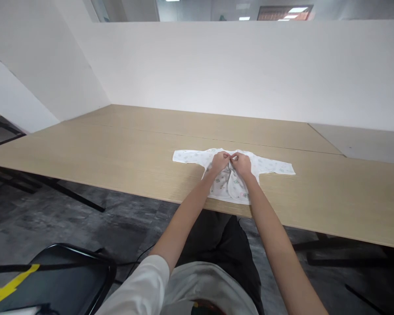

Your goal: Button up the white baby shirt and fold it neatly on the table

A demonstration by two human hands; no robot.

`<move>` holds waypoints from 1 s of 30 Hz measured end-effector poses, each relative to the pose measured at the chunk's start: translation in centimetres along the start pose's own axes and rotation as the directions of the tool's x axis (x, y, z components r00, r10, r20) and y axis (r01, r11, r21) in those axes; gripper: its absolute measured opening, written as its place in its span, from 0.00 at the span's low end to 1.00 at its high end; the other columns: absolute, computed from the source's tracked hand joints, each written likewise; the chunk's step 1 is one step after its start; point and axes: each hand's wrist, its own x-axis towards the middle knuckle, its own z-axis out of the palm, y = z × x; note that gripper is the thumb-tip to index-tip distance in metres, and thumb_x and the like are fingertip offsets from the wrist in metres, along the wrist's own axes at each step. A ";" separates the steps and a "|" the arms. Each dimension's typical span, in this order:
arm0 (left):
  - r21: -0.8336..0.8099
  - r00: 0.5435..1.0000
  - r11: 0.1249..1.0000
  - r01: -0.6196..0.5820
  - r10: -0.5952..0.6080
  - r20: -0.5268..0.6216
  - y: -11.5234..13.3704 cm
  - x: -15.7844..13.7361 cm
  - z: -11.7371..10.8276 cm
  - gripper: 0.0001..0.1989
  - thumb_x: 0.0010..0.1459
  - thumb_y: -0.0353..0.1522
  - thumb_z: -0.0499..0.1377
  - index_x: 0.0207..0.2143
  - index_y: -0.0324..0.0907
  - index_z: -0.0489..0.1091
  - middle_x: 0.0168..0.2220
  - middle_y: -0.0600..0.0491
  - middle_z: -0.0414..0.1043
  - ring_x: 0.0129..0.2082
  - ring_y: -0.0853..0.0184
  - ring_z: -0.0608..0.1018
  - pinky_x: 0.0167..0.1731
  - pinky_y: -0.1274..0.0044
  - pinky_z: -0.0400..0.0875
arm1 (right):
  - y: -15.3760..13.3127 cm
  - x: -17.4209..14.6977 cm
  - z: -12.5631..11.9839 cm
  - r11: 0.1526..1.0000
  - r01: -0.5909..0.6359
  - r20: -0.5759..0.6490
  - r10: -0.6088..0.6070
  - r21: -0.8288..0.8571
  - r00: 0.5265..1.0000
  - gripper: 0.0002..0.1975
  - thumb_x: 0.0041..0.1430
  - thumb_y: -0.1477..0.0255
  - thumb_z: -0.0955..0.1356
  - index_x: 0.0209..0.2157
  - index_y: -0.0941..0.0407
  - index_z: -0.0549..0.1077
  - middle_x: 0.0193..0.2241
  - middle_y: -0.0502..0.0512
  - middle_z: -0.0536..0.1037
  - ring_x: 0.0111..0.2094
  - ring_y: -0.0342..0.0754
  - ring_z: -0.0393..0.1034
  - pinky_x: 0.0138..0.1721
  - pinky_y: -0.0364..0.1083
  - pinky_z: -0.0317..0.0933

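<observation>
A small white baby shirt (269, 165) with a faint print lies flat on the light wooden table (118, 153), sleeves spread left and right. My left hand (219, 161) and my right hand (242, 164) meet at the shirt's chest, just below the neckline. Both pinch the fabric of the front opening, fingertips almost touching each other. The lower front panels bulge up a little between my wrists. The shirt's hem lies close to the table's near edge.
White partition walls (216, 65) close off the table's back and left. A black chair (52, 271) with yellow tape stands at the lower left beside a cable on the dark floor. Black table legs show under the left end.
</observation>
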 end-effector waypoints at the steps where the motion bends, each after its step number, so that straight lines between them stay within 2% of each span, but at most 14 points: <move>1: -0.012 1.000 1.000 0.005 -0.005 -0.003 -0.1 0.1 0.1 0.07 0.55 0.29 0.56 0.33 0.39 0.74 0.34 0.51 0.77 0.36 0.68 0.77 0.40 0.77 0.70 | 0.0 0.0 0.0 1.000 0.000 0.004 0.001 -0.018 1.000 0.09 0.56 0.69 0.66 0.36 0.55 0.77 0.28 0.54 0.77 0.33 0.47 0.70 0.34 0.42 0.58; 8: -0.031 0.999 0.999 0.041 -0.042 -0.025 -0.2 0.0 0.0 0.12 0.52 0.26 0.56 0.41 0.40 0.70 0.33 0.53 0.77 0.35 0.69 0.77 0.40 0.78 0.69 | -0.1 0.0 0.1 0.997 -0.019 0.020 0.020 -0.076 1.000 0.10 0.58 0.67 0.66 0.39 0.55 0.77 0.33 0.56 0.78 0.36 0.49 0.71 0.35 0.42 0.58; 12: -0.011 0.999 0.999 0.049 -0.049 -0.017 0.2 -0.4 -0.2 0.12 0.53 0.26 0.56 0.42 0.41 0.68 0.33 0.54 0.77 0.35 0.69 0.76 0.39 0.78 0.68 | -0.1 0.0 0.1 0.996 -0.022 0.032 0.025 -0.087 0.999 0.10 0.59 0.66 0.66 0.39 0.54 0.77 0.33 0.56 0.78 0.37 0.49 0.71 0.36 0.42 0.59; 18: 0.071 1.000 0.997 0.012 -0.010 -0.017 0.6 -0.7 -0.4 0.13 0.54 0.25 0.55 0.43 0.42 0.67 0.33 0.54 0.76 0.35 0.69 0.76 0.39 0.77 0.68 | -0.3 -0.1 0.0 0.993 -0.002 0.060 0.009 -0.121 0.998 0.11 0.59 0.69 0.65 0.40 0.55 0.76 0.34 0.56 0.78 0.38 0.49 0.71 0.37 0.42 0.59; 23: 0.117 0.999 0.993 -0.013 0.018 -0.038 0.6 -0.8 -0.5 0.15 0.54 0.24 0.52 0.44 0.42 0.68 0.29 0.55 0.75 0.31 0.69 0.75 0.37 0.77 0.68 | -0.4 -0.2 -0.2 0.988 0.014 0.061 -0.005 -0.152 0.998 0.11 0.59 0.70 0.65 0.40 0.54 0.76 0.35 0.57 0.78 0.38 0.49 0.71 0.37 0.42 0.59; 26: 0.095 0.999 0.995 -0.021 0.026 -0.048 0.5 -0.8 -0.5 0.15 0.53 0.24 0.52 0.43 0.42 0.69 0.29 0.55 0.76 0.31 0.69 0.75 0.38 0.77 0.68 | -0.5 -0.2 -0.2 0.996 -0.006 0.048 0.010 -0.094 0.999 0.10 0.57 0.70 0.65 0.39 0.54 0.76 0.33 0.55 0.78 0.37 0.48 0.71 0.36 0.42 0.58; 30: 0.059 0.999 0.998 0.003 -0.001 -0.046 0.5 -0.6 -0.4 0.15 0.52 0.24 0.53 0.43 0.42 0.69 0.31 0.55 0.77 0.32 0.69 0.76 0.39 0.78 0.68 | -0.4 -0.1 0.0 0.996 -0.057 0.013 0.056 0.070 0.998 0.08 0.54 0.71 0.66 0.34 0.55 0.76 0.27 0.52 0.76 0.31 0.46 0.69 0.33 0.41 0.57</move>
